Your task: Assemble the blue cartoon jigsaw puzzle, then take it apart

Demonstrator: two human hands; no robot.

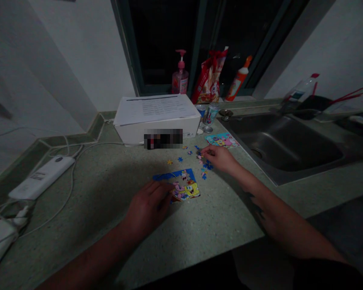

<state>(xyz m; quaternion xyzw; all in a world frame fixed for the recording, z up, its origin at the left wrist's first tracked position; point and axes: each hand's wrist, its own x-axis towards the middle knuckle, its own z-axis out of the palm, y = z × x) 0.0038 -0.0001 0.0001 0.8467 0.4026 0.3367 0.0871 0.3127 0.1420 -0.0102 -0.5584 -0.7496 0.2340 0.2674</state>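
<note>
A small cartoon jigsaw puzzle [181,183], partly assembled, lies on the speckled green counter [115,193]. My left hand [148,207] rests on its near left corner, fingers bent and pressing the edge. My right hand [219,158] reaches into a scatter of loose puzzle pieces [204,165] just beyond the puzzle, fingers pinched together on a piece. More single pieces [179,159] lie between the puzzle and the box. A printed reference picture [222,140] lies flat beyond my right hand.
A white box [157,119] with a printed sheet on top stands at the back. Two drink cans [211,113], a pink pump bottle [180,78], a red bag [208,80] and an orange bottle [238,80] stand by the window. A steel sink [287,145] is on the right. A power strip [42,177] and cables lie left.
</note>
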